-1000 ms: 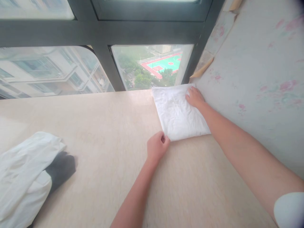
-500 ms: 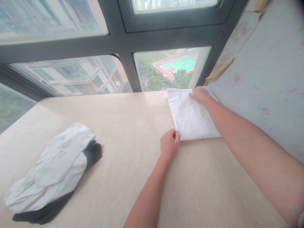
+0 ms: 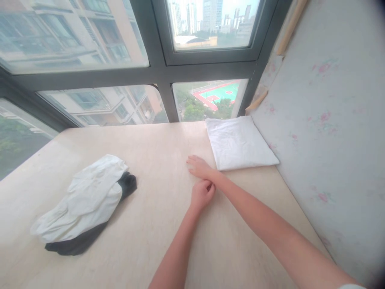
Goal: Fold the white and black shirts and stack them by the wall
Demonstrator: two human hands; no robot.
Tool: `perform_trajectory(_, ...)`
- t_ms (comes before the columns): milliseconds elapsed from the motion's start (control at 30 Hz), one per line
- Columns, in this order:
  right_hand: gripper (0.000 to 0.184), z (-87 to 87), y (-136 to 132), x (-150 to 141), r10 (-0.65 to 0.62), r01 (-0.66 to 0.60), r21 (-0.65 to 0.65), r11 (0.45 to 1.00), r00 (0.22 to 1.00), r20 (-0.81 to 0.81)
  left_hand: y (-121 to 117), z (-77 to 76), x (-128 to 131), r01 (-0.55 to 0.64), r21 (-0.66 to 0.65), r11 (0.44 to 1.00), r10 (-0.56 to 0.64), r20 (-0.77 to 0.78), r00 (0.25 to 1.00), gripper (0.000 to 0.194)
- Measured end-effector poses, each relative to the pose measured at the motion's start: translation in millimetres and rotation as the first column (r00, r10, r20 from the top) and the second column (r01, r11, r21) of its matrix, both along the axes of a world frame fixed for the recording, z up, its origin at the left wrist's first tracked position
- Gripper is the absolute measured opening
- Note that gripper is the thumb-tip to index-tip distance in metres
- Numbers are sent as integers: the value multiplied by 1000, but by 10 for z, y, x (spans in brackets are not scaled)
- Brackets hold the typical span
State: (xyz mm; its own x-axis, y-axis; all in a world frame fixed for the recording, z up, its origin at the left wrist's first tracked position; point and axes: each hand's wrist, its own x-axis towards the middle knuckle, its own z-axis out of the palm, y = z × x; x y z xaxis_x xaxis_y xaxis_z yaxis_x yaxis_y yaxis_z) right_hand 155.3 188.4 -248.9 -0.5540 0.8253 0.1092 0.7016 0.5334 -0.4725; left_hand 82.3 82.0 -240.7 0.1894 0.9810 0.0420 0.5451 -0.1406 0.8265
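Note:
A folded white cloth (image 3: 239, 142) lies flat in the far right corner of the beige sill (image 3: 156, 224), against the wall. Neither hand touches it. My right hand (image 3: 199, 166) is stretched out flat over the sill, fingers pointing left, just left of the cloth's near corner. My left hand (image 3: 202, 195) sits right below it with its fingers curled loosely and nothing visible in them. A crumpled white garment (image 3: 82, 198) lies at the left on top of a dark garment (image 3: 76, 241).
Large windows with a dark frame (image 3: 164, 74) run along the far edge of the sill. A floral-papered wall (image 3: 325, 120) closes the right side. Bare sill surface stretches between the folded cloth and the garment pile.
Both hands have come off the folded cloth. My right hand has swung left across the sill, and my left hand has drawn back toward me. The view has tilted up.

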Motion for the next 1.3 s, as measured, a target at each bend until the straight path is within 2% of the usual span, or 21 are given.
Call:
perform_trajectory(100,45,-27,-551,197,8,-7,84,996,1000,-14,-309,42,-274,8,-9,1000,-8,43,999,33)
perform_trajectory(267,49,-2,-1511,411,-158,152,130,980,987,37,-544,105,-735,-225,-7,974,224,119,967,36)
perform_trajectory(400,55,10,-2201,371,-207,199,106,974,976,74,-790,125,-1005,-274,-13,962,273,134,953,30)
perform_trajectory(500,60,33,-2514,273,-167,158,85,984,979,120,-991,117,-1149,-284,-12,959,283,132,950,29)
perform_trajectory(600,64,68,-2579,198,-151,140,73,987,973,177,-1092,91,-1241,-325,5,946,321,143,936,30)
perform_trajectory(700,65,91,-2497,165,-117,104,67,992,969,216,-1093,56,-1268,-339,26,941,331,157,931,30)
perform_trajectory(1000,66,88,-2422,153,-111,95,76,993,961,254,-1054,-7,-1228,-348,56,936,337,154,929,26)
perform_trajectory(1300,67,102,-2413,142,-114,97,76,992,956,270,-1037,6,-1185,-335,92,938,327,86,941,23)
